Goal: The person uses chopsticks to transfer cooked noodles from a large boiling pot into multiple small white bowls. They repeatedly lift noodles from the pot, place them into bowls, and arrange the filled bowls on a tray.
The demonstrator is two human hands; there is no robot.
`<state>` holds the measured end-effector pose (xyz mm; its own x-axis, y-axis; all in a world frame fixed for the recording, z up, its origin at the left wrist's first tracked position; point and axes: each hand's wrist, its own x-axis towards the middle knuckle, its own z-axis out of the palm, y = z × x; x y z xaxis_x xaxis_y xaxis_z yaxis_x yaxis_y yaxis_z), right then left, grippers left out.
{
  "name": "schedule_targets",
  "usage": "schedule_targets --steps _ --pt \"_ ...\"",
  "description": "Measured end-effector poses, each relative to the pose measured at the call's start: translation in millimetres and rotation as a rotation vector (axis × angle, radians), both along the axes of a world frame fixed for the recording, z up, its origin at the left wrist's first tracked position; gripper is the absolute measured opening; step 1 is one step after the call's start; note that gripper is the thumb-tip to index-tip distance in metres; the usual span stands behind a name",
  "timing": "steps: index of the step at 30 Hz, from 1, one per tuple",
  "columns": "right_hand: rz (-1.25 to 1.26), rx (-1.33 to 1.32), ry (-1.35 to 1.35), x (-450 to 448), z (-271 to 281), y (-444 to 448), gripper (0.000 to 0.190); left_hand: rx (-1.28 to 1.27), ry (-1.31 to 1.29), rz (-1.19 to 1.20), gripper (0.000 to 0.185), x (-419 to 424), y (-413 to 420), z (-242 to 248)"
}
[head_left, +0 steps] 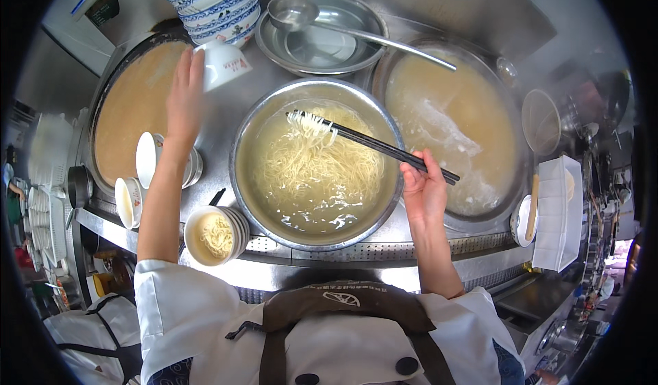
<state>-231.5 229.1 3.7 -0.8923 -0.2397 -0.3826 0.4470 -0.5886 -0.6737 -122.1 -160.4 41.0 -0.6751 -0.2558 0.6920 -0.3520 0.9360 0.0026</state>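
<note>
My right hand (pixel 424 190) grips long black chopsticks (pixel 380 146), their tips holding a few noodles over a large steel basin (pixel 237 179). Thin pale noodles (pixel 318 164) lie in cloudy liquid in that basin. My left hand (pixel 186 89), slightly blurred, has its fingers against a small white bowl (pixel 223 65) that is tilted, just below a stack of blue-rimmed bowls (pixel 221 12). Nearer me, a stack of small bowls (pixel 239 231) has noodles in its top bowl. More small white bowls (pixel 149 160) stand beside my left forearm, one of them (pixel 128 202) with pale contents.
Large pots of cloudy liquid flank the basin, at left (pixel 133 112) and right (pixel 452 128). A steel ladle (pixel 293 12) rests across a second basin (pixel 324 69) behind. At right are a strainer (pixel 541 123) and white plastic container (pixel 558 220). Another person's white clothing (pixel 97 333) shows at lower left.
</note>
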Motion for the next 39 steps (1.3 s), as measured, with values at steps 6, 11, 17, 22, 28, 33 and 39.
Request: schedule_targets --steps 6,11,17,22,28,33,39 --pt "-0.006 0.044 -0.059 2.0 -7.3 8.4 0.018 0.150 0.128 0.015 0.074 40.4 51.7 24.4" --pt "-0.021 -0.037 0.021 -7.1 19.7 17.9 0.017 0.330 0.309 0.041 0.063 70.9 84.9 13.3" --pt "0.032 -0.197 0.249 -20.5 102.2 20.2 0.016 1.178 0.477 0.060 0.055 88.1 116.4 -18.1" --pt "0.131 -0.288 0.431 -35.6 177.7 21.8 0.015 1.115 0.376 0.060 0.057 90.3 140.2 -39.4" --pt "0.260 -0.395 0.607 -48.1 258.5 24.3 0.022 1.525 0.307 0.022 0.055 76.1 160.5 -55.0" --pt "0.110 -0.282 0.763 -37.1 262.2 21.5 0.013 2.230 0.291 -0.099 0.056 55.0 174.9 -58.2" --pt "0.215 0.400 0.946 24.0 184.4 9.9 0.023 2.375 0.323 -0.236 0.054 50.1 189.2 -64.7"
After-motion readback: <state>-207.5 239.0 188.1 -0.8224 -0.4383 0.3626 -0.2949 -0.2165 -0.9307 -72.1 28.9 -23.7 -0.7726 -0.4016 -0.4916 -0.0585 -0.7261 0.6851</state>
